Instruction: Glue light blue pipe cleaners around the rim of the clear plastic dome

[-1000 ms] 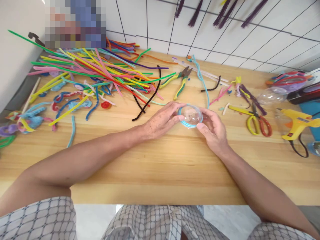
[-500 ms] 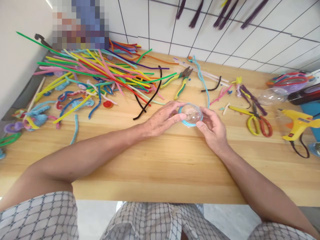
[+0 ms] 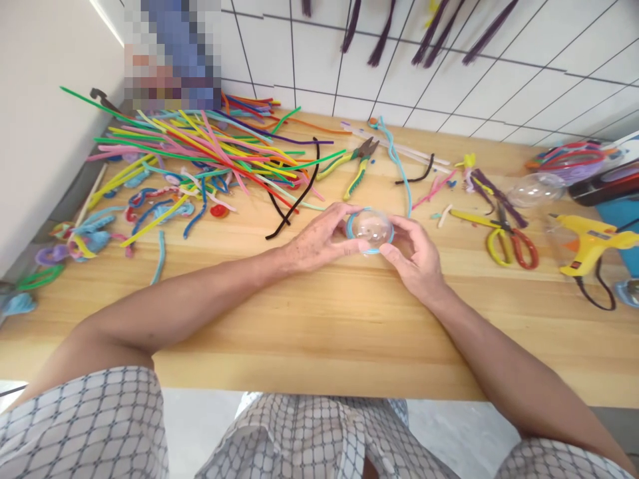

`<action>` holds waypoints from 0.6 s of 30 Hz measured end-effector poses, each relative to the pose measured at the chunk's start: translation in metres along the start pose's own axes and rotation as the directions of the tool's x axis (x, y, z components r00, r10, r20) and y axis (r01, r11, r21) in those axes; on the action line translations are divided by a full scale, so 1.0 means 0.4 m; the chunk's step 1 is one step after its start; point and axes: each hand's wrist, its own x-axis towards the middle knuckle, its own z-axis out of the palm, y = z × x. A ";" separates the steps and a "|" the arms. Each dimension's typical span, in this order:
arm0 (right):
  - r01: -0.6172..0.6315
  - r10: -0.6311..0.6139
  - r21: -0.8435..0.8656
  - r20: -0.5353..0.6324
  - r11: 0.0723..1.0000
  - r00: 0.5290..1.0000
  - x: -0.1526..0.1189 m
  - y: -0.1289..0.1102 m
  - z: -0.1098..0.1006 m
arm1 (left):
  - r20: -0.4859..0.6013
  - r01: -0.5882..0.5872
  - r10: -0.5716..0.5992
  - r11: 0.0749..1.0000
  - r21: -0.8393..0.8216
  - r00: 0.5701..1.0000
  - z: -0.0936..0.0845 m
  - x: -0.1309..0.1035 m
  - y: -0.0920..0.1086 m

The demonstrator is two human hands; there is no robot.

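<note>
A clear plastic dome (image 3: 372, 227) with a light blue ring (image 3: 350, 229) around its edge is held between my two hands, just over the wooden table. My left hand (image 3: 324, 238) grips its left side, thumb at the near edge and fingers at the far edge. On the right side, my right hand (image 3: 417, 256) pinches the rim between thumb and fingers. Beyond the dome lies a long light blue pipe cleaner (image 3: 397, 163). Green-and-yellow pliers (image 3: 357, 166) rest on the table past my left hand.
A heap of colourful pipe cleaners (image 3: 210, 143) covers the back left. To the right lie scissors (image 3: 509, 243), a yellow glue gun (image 3: 589, 239) and another clear plastic piece (image 3: 539, 191). Purple tassels (image 3: 424, 40) hang on the tiled wall (image 3: 319, 60).
The dome has tilted in my hands, its ring now more upright around it. Both hands still grip it. The whole view has shifted slightly.
</note>
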 end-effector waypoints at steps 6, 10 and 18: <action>-0.022 0.022 0.023 0.011 0.999 1.000 0.002 -0.005 -0.001 | 0.002 0.008 -0.008 0.999 0.042 1.000 -0.012 0.004 0.001; -0.056 0.055 0.072 0.024 0.996 0.998 0.002 0.001 -0.002 | 0.014 -0.015 0.015 1.000 -0.002 1.000 -0.007 0.004 -0.009; -0.015 0.015 0.024 0.007 1.000 1.000 -0.001 -0.001 -0.002 | -0.034 0.015 -0.017 0.999 -0.046 0.999 0.003 0.002 0.009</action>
